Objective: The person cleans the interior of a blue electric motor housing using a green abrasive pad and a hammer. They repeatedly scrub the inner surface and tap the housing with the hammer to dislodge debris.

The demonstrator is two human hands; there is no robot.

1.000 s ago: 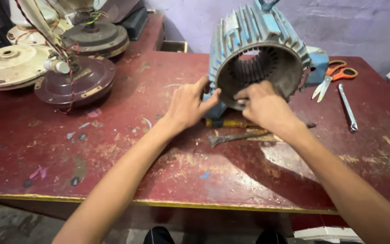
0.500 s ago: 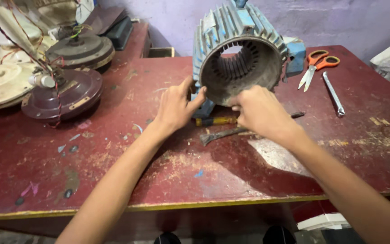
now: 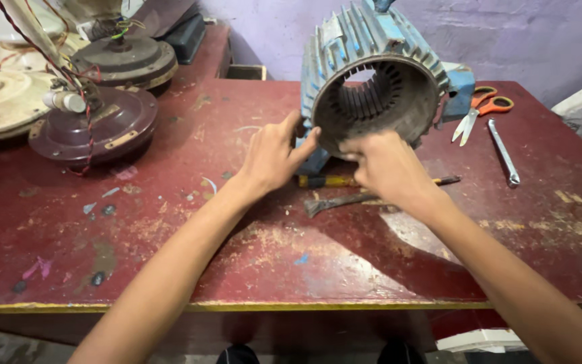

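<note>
On the worn red table (image 3: 170, 222), a blue finned motor housing (image 3: 372, 61) lies on its side near the far edge, its open end turned toward the person so that the slotted stator ring (image 3: 372, 94) inside is in view. Both hands meet at the lower rim of that opening: the left hand (image 3: 274, 155) rests its thumb and fingertips against the rim's lower left, fingers narrowly spread and pressing rather than wrapped around anything, while the right hand (image 3: 385, 165) is curled at the bottom of the rim, fingers bent inward; whether they pinch something small there cannot be told. Judging from this, steady work calls for the left hand to brace the heavy casing so it cannot roll, leaving the right free for fine fingertip work along the slots. A screwdriver with a yellow handle (image 3: 331, 180) and a dark flat tool (image 3: 345, 201) lie just beneath the hands, within easy reach. Orange-handled scissors (image 3: 483, 108) and a spanner (image 3: 503, 152) sit to the right, fan motors (image 3: 95, 125) to the left.
</note>
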